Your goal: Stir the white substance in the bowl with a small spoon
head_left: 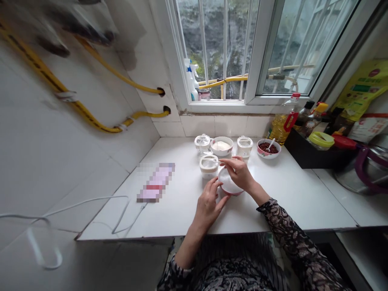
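On the white counter, a bowl with a reddish outer edge holds white contents, which look like powder. My left hand grips its left side, thumb at the near edge and fingers against the rim. Above the bowl, my right hand pinches a thin pale spoon, which points left over the lidded jar. Whether the spoon touches that jar I cannot tell. Behind stand a second clear-lidded jar, a third jar and a bowl of white powder.
A bowl of dark red beans with a white spoon stands at the right. Beyond it are an oil bottle, a black condiment rack and a metal pot. Leftward lies a blurred phone on a white cable.
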### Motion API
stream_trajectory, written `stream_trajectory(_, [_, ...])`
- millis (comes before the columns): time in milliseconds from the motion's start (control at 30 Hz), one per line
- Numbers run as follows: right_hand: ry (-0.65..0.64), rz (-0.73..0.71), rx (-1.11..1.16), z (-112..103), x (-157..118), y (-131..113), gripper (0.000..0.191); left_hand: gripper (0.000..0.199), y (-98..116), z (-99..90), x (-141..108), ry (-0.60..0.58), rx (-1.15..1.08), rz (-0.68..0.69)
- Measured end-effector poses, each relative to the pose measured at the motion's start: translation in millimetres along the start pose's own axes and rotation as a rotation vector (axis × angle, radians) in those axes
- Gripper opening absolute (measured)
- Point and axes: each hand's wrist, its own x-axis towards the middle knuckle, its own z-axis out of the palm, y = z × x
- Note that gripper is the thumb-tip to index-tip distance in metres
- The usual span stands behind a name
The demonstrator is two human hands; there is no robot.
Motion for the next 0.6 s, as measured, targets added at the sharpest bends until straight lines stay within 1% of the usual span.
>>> stream_trajectory(67, [0.06,0.044,0.008,-6.0,0.3,-0.9,0.025,0.035,0.4,-0.2,0.1,-0.003,-0.002,-0.003])
stream_trajectory(167, [0.157,0.189,0.071,-20.3,0.5,-1.2,0.022,0.034,0.9,-0.9,0.2,-0.005,-0.008,-0.004])
stream_trajectory(267, [0.175,0.329,0.106,-33.8,0.3,4.0,0.021,0.034,1.3,-1.6,0.5,-0.005,-0.008,-0.004])
stream_trajectory(367, [0.16,0.37,-0.006,-39.3,0.1,12.1,0.02,0.033,1.8,-2.0,0.8,-0.005,-0.008,-0.009])
stream_trajectory(467, [0.1,0.355,-0.13,-35.8,-0.2,16.6,0.019,0.034,2.0,-1.8,0.6,-0.006,-0.017,-0.014])
stream_trajectory(600, [-0.008,0.364,-0.11,-26.9,-1.3,15.4,0.02,0.034,2.0,-1.2,0.0,-0.003,-0.028,-0.022])
